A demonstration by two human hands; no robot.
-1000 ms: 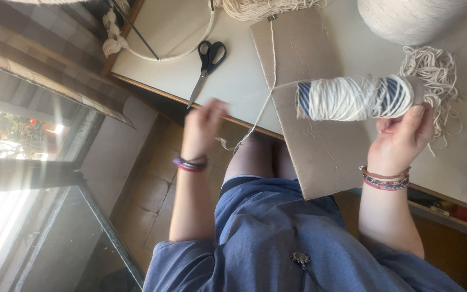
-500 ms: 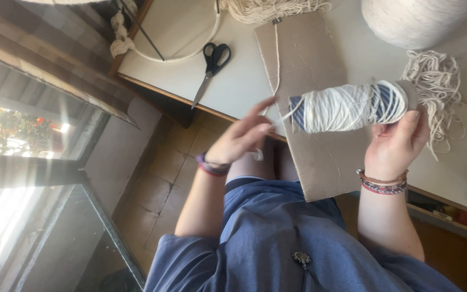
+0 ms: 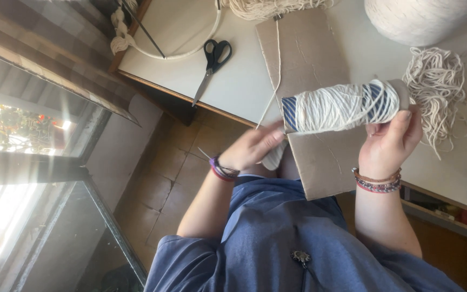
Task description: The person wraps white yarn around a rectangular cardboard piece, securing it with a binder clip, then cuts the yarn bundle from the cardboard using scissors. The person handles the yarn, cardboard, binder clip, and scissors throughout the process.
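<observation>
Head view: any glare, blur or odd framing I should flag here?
Head view: strong sun flare washes out the window at lower left; left hand is slightly motion-blurred; right hand and the cord-wrapped roll are sharp; table evenly lit; frame tilted.

Matt brown cardboard sheet [image 3: 309,59], creased and rough; soft off-white cotton cord wound on the striped roll [image 3: 341,105]; counter [image 3: 239,81] smooth, pale, slightly sheeny; scissors [image 3: 212,62] with black plastic handles, metal blades; loose cord bundle [image 3: 439,86] fibrous.
</observation>
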